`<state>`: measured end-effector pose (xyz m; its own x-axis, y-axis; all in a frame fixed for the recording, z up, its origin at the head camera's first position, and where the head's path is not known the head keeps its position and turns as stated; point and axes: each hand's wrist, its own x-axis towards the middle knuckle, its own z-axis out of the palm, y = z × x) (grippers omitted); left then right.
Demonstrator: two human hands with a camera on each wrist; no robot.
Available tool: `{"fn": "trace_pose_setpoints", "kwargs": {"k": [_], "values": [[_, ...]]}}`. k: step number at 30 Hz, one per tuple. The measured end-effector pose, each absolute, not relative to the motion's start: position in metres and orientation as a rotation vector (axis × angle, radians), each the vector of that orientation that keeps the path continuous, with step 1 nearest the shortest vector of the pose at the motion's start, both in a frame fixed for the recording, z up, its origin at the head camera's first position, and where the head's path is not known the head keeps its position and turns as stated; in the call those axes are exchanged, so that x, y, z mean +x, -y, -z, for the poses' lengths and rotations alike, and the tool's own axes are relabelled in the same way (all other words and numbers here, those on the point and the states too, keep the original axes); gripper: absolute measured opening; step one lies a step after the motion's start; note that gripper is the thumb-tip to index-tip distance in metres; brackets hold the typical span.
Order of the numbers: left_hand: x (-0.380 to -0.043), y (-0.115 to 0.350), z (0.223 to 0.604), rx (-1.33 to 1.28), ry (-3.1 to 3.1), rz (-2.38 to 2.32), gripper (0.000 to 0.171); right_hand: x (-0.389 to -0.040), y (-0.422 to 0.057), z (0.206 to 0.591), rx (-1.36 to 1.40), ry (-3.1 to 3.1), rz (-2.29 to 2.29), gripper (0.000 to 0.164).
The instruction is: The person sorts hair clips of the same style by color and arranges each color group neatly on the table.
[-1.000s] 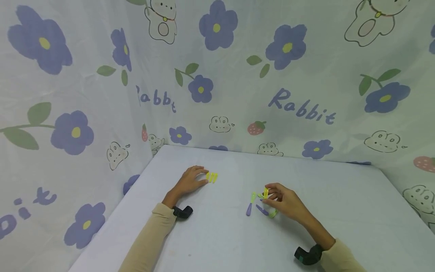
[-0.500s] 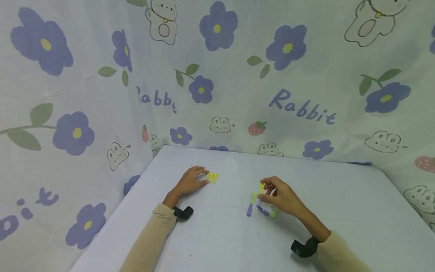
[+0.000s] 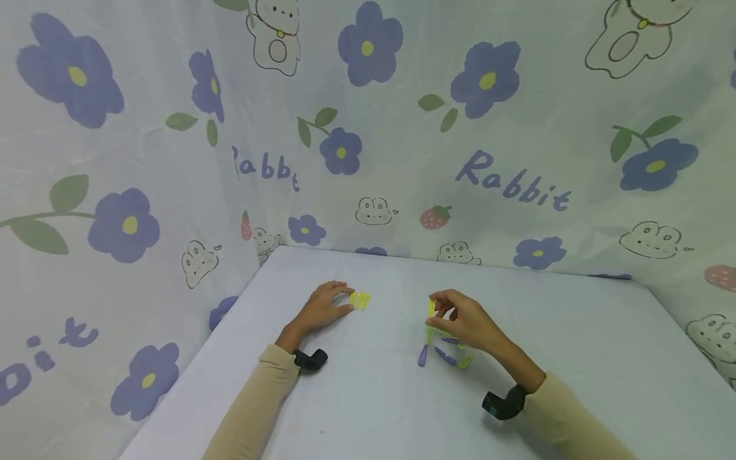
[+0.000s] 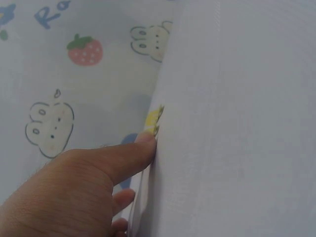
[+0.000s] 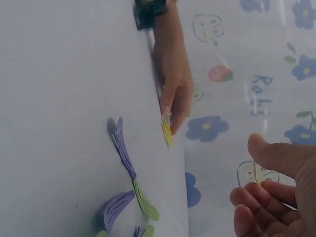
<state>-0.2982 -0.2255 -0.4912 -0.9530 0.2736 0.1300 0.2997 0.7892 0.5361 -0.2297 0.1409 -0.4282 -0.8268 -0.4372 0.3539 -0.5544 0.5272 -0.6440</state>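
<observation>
My left hand (image 3: 323,306) rests on the table, thumb and index finger pinching the two ends of the leftmost yellow hair clip (image 3: 352,299). Two more yellow hair clips (image 3: 363,301) lie beside it in a neat row. Above the table, my right hand (image 3: 470,321) pinches another yellow hair clip (image 3: 431,308) upright between thumb and fingertip; the right wrist view shows this clip (image 5: 256,173) edge-on. Below that hand lie purple hair clips (image 3: 422,355) and green hair clips (image 3: 465,361) in a loose group, some partly hidden by the hand.
A white cloth covers the table (image 3: 356,396). Behind it and to the left hangs a curtain (image 3: 402,179) printed with flowers and rabbits. Each wrist carries a black camera, one near the left sleeve (image 3: 247,396).
My right hand has moved left and slightly away from me with its yellow hair clip, uncovering more of the purple and green clips. The left hand has stayed in place.
</observation>
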Motion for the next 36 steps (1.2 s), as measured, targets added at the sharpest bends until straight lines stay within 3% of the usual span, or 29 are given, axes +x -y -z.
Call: {"fn": "trace_pose_setpoints", "kwargs": {"k": [15,36], "values": [[-0.296,0.227,0.492,-0.479,2.914,0.879,0.046,-0.249,-0.105,0.423,0.901,2.598,-1.173,0.048],[-0.297,0.224,0.496,-0.455,2.911,0.882,0.045,-0.272,-0.043,0.433,0.728,2.713,-1.274,0.047]]}}
